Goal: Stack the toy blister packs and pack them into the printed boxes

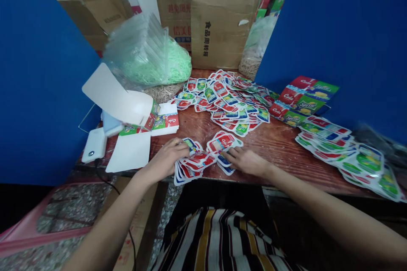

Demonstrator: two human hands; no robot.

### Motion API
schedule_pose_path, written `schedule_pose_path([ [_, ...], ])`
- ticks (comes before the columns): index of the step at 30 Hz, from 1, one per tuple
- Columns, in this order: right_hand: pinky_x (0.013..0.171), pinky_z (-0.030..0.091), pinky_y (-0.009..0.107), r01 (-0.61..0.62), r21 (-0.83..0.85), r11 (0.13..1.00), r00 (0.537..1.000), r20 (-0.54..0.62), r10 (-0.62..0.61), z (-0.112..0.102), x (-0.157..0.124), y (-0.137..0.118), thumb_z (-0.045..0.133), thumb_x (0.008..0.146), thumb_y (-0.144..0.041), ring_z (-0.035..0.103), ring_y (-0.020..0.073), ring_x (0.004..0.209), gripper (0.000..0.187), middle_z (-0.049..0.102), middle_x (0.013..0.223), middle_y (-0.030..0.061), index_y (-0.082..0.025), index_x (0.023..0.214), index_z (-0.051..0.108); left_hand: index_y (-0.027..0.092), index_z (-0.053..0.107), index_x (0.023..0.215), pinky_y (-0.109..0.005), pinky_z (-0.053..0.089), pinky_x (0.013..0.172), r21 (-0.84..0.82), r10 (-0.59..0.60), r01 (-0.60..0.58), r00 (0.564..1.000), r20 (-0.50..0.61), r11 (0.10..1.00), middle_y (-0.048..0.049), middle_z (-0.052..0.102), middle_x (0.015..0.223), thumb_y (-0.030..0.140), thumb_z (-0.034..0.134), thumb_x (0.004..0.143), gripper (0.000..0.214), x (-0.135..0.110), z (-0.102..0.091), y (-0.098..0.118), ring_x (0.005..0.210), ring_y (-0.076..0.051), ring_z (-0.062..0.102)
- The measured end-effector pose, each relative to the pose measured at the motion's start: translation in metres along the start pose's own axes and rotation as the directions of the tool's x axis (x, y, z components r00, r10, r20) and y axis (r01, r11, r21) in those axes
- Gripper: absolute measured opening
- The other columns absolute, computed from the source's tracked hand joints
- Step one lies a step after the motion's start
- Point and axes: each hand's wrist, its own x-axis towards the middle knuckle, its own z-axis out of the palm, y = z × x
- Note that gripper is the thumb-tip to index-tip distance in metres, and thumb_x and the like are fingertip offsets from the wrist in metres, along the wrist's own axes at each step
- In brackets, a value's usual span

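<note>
Two bare hands are working at the near edge of the wooden surface (282, 150), where a small group of near cards (197, 163), printed with Cola and other drink pictures, is lying between and under them. The left hand (170, 154) is grasping the left side of this group, its fingers curling over the cards, and several of them are fanning out below it towards the edge. The right hand (248, 161) is bending its fingers over cards on the other side; I cannot tell whether they are pinching one or only pressing down, since the contact is hiding beneath them. One red Cola card (224, 142) is lying face up just beside those fingers

Judging by how everything is lying, the handwork is looking only partly done. On the right, a long overlapping row (346, 152) of cut-out cards is lying in fair order, seemingly the more finished portion. Beyond the hands, a large loose heap (235, 97) is spreading in all directions, and this is seeming to be the bulk of what is remaining. On the left, a printed stack (165, 120) is sitting beside a blank white sheet (130, 154), apart from the cards being handled
</note>
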Motion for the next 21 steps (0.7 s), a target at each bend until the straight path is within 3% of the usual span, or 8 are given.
schedule_pose_path([
  [4,0.091,0.048,0.042,0.002,0.066,0.998,0.997,-0.08,0.003,0.014,-0.001,0.005,0.05,0.092,-0.033,0.05,0.0309,0.116,0.041,0.055,0.123,0.0189,-0.012,0.127,0.055,0.018,0.058,0.084,-0.037,0.04,0.09,-0.005,0.001,-0.001,1.0,0.002,1.0,-0.0055,0.062,0.099,0.018,0.052,0.09,0.008,-0.002,0.001,-0.001,0.098,-0.022,0.049],
  [10,0.086,0.051,0.036,0.056,0.174,0.983,0.998,-0.049,-0.048,0.007,-0.001,0.027,0.033,0.099,-0.025,0.059,0.022,0.105,0.042,0.059,0.12,0.0139,-0.019,0.137,0.047,0.019,0.06,0.085,-0.037,0.041,0.088,-0.029,0.003,-0.004,1.0,-0.02,1.0,-0.007,0.062,0.098,0.027,0.051,0.092,0.014,-0.003,0.0,0.0,0.097,-0.022,0.049],
  [13,0.092,0.048,0.038,0.084,0.189,0.978,0.996,-0.036,-0.078,0.005,-0.002,0.036,0.034,0.097,-0.017,0.053,0.0233,0.117,0.048,0.053,0.132,0.0128,-0.023,0.143,0.04,0.019,0.06,0.085,-0.037,0.04,0.089,-0.02,0.007,-0.007,1.0,-0.015,1.0,-0.0062,0.062,0.096,0.03,0.051,0.092,0.016,-0.002,0.0,0.0,0.095,-0.022,0.05],
  [15,0.101,0.043,0.044,0.116,0.243,0.963,0.993,-0.036,-0.111,0.007,-0.005,0.039,0.044,0.095,-0.031,0.043,0.0275,0.128,0.05,0.045,0.141,0.0135,-0.023,0.144,0.039,0.019,0.059,0.084,-0.037,0.039,0.09,-0.012,0.004,-0.004,1.0,-0.008,1.0,-0.0062,0.062,0.097,0.029,0.052,0.092,0.015,-0.003,0.001,-0.001,0.095,-0.022,0.049],
  [18,0.107,0.036,0.047,0.123,0.337,0.933,0.992,-0.05,-0.113,0.011,-0.009,0.042,0.054,0.087,-0.054,0.035,0.0302,0.134,0.07,0.037,0.147,0.0159,-0.02,0.146,0.037,0.018,0.058,0.084,-0.036,0.039,0.09,0.0,0.002,-0.002,1.0,0.002,1.0,-0.0061,0.062,0.099,0.023,0.052,0.091,0.011,-0.003,0.002,-0.002,0.097,-0.022,0.048],
  [21,0.107,0.036,0.048,0.15,0.34,0.928,0.989,-0.063,-0.136,0.014,-0.01,0.044,0.05,0.09,-0.053,0.036,0.029,0.133,0.066,0.038,0.146,0.0153,-0.021,0.146,0.036,0.019,0.057,0.083,-0.036,0.039,0.089,0.014,0.002,-0.002,1.0,0.011,1.0,-0.0053,0.061,0.098,0.019,0.052,0.09,0.009,-0.003,0.003,-0.003,0.097,-0.022,0.048],
])
